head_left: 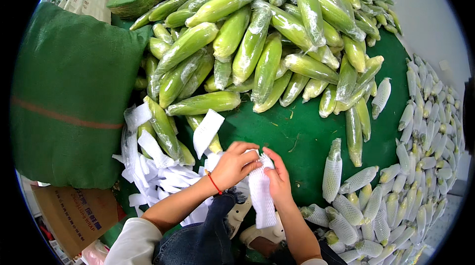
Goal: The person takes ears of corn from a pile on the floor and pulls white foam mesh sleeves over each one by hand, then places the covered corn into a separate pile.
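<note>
Just nearside of the corn heap (267,74), the person's L hand (235,167) and R hand (278,178) share one white net sleeve (262,200), fingers of both closed narrow on its top end, the rest hanging slack below; prob. held there b/c two hands can work the mouth apart. Loose sleeves (170,182) lie at the heap's near L corner, likely for a short reach. Netted ears (383,210) sit R of & nearside of the heap, prob. kept apart so they don't mix w/ film-wrapped ones. Hard to make out: L fingertips overlap the net's top, so can't tell exactly what they pinch; the mouth's mostly covered, & whether anything's inside is unsure, tho it looks flat. Heap's far end is cut off up top; the green bundle (74,92), L of the heap, hides what's behind it.
</note>
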